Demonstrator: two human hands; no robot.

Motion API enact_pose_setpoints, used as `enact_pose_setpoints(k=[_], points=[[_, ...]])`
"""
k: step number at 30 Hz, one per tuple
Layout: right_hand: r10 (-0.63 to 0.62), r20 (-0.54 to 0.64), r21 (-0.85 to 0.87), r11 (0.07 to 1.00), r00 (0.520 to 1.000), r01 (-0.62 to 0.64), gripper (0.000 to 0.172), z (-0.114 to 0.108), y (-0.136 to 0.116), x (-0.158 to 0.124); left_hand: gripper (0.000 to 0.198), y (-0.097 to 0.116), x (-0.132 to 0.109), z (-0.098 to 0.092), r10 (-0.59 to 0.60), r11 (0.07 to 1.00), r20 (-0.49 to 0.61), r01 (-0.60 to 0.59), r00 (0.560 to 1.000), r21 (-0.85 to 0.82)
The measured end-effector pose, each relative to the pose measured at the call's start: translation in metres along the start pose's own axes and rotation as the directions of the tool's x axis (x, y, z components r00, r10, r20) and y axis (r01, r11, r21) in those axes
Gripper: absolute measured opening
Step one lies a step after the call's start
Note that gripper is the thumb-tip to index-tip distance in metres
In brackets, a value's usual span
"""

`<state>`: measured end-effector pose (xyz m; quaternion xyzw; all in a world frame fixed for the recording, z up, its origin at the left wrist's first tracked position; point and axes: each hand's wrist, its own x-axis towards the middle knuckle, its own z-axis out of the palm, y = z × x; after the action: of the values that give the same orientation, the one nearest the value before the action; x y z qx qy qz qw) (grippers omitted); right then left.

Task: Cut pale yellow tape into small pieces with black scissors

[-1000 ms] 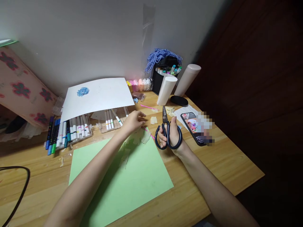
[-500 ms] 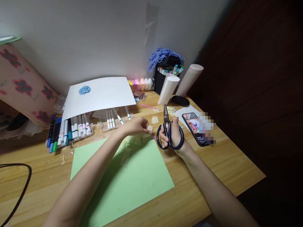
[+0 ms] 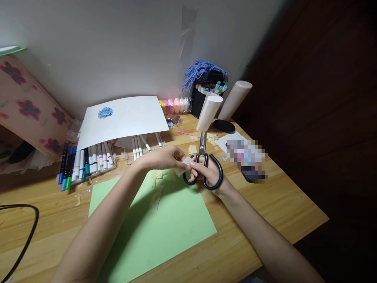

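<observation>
Between the fingers of my left hand (image 3: 169, 157) is a small pale scrap of paper (image 3: 187, 160), pinched near the far edge of a green sheet (image 3: 176, 224). My right hand (image 3: 210, 173) has black-handled scissors (image 3: 203, 147) looped over its fingers, with the blades parted a little and pointing away from me. Its thumb and fingertips also reach the pale scrap, touching it from the right. More cream paper pieces (image 3: 156, 177) lie on the green sheet under my left hand. Another cream piece (image 3: 192, 149) rests on the table just beyond my hands.
A white sheet with a blue textured patch (image 3: 129, 118) lies over marker trays (image 3: 97, 159) at the back left. Behind my hands stand a white roll (image 3: 209, 112), a black marker holder (image 3: 198, 98) and a pale cylinder (image 3: 237, 98). A phone, partly blurred (image 3: 246, 157), lies right.
My right hand has moved left to meet my left hand at the pale scrap. The scissors have shifted left with it, and their blades are now parted.
</observation>
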<state>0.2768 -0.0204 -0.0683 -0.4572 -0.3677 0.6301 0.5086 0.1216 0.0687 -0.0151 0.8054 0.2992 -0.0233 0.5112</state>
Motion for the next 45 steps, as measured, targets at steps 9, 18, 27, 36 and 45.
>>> enact_pose_setpoints(k=[9,18,27,36,45], points=[[-0.104,-0.116,0.086,0.990,0.988,0.114,0.034,0.001,-0.004,0.002,0.033,0.011,-0.011,-0.007,0.042,0.999,-0.134,-0.044,0.990,-0.013],[0.107,0.063,-0.008,0.994,0.992,-0.107,0.070,0.013,0.002,-0.011,0.028,0.014,-0.015,-0.010,0.035,0.992,-0.367,-0.078,0.929,-0.102],[0.026,0.168,-0.083,0.996,0.985,-0.013,0.077,0.015,0.024,-0.016,0.023,0.017,-0.010,-0.007,0.026,0.993,-0.412,-0.072,0.911,-0.097],[0.024,0.105,-0.076,0.997,0.994,-0.016,0.076,0.016,0.022,-0.016,0.024,0.009,-0.003,-0.003,0.032,0.995,-0.343,-0.062,0.939,-0.079],[0.049,0.046,-0.066,0.997,0.998,-0.046,0.070,0.014,0.029,-0.014,0.021,0.005,-0.003,-0.005,0.053,0.989,-0.336,-0.096,0.940,-0.114]])
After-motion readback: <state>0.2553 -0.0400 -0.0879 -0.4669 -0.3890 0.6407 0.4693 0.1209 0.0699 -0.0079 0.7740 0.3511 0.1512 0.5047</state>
